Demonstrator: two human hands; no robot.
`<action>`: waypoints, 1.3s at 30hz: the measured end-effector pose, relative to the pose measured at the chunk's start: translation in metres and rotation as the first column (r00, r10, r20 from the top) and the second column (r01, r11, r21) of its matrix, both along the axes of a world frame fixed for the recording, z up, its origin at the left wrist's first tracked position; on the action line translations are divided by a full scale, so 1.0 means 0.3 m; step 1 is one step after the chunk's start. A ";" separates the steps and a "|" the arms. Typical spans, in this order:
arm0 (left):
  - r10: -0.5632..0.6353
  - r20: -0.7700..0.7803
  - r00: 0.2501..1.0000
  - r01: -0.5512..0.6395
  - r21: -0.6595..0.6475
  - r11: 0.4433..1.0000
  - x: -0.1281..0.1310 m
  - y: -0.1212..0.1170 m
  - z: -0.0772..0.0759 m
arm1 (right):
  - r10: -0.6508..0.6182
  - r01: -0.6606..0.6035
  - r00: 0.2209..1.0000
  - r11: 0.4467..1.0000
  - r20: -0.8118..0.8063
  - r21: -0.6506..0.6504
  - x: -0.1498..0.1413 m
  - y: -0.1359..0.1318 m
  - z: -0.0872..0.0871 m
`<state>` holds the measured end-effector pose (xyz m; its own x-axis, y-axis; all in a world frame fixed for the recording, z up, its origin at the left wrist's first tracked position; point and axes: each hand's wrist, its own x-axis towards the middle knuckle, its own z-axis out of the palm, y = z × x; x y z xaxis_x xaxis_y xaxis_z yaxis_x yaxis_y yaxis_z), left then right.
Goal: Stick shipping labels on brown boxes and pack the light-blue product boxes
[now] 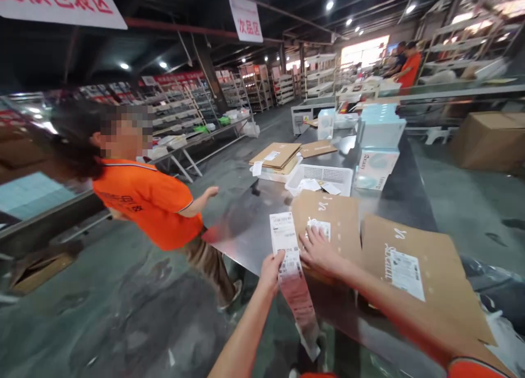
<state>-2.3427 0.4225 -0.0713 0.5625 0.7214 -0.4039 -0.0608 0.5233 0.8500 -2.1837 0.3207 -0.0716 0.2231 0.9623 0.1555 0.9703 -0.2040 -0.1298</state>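
Shiny metal table, loaded.
Two brown cartons are laid side by side along the near edge; a white basket is set behind, with pale-blue boxes stacked to its right.

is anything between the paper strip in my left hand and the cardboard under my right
No object shows between the paper strip and the cardboard; your right hand lies on it, partly covering its white label.

The label strip in my left hand is white with black print, pinkish lower down. Under my right hand, the cardboard carton is brown with white marks; beyond, the plastic basket is white.
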 end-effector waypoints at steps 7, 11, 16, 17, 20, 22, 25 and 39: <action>-0.210 -0.045 0.977 0.207 0.454 0.867 -0.044 -0.305 0.134 | -0.611 0.760 0.562 0.647 -0.557 0.057 0.142 -0.476 0.080; -0.545 0.001 0.839 0.503 0.382 0.775 0.038 -0.458 0.164 | -0.506 0.908 0.289 0.413 -0.813 0.066 0.266 -0.800 0.039; -0.532 -0.022 0.846 0.532 0.063 0.844 0.055 -0.494 0.051 | -0.769 0.935 0.264 0.352 -0.582 -0.041 0.332 -1.038 -0.029; -0.504 -0.062 0.862 0.506 0.045 0.861 0.044 -0.492 0.027 | -0.782 0.913 0.342 0.408 -0.521 -0.013 0.327 -1.023 -0.019; -0.454 -0.150 0.878 0.467 0.063 0.882 0.000 -0.484 -0.013 | -0.494 0.704 0.640 0.685 -0.589 0.189 0.255 -0.846 0.068; -0.447 -0.174 0.877 0.466 0.090 0.880 -0.033 -0.474 -0.003 | -0.136 0.440 0.677 0.863 -0.724 0.249 0.169 -0.680 0.144; -0.496 -0.110 0.861 0.506 0.094 0.858 -0.076 -0.435 0.066 | 0.066 0.191 0.645 0.951 -0.762 0.244 0.038 -0.480 0.217; -0.220 -0.194 0.956 0.270 0.290 0.918 0.017 -0.146 0.036 | -0.052 0.291 0.732 0.925 -0.679 0.243 0.096 -0.131 0.138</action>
<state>-2.3375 0.3788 -0.0604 0.6864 0.6719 -0.2783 0.1807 0.2131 0.9602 -2.1551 0.2814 -0.0301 0.5388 0.8207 0.1899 0.5713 -0.1903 -0.7983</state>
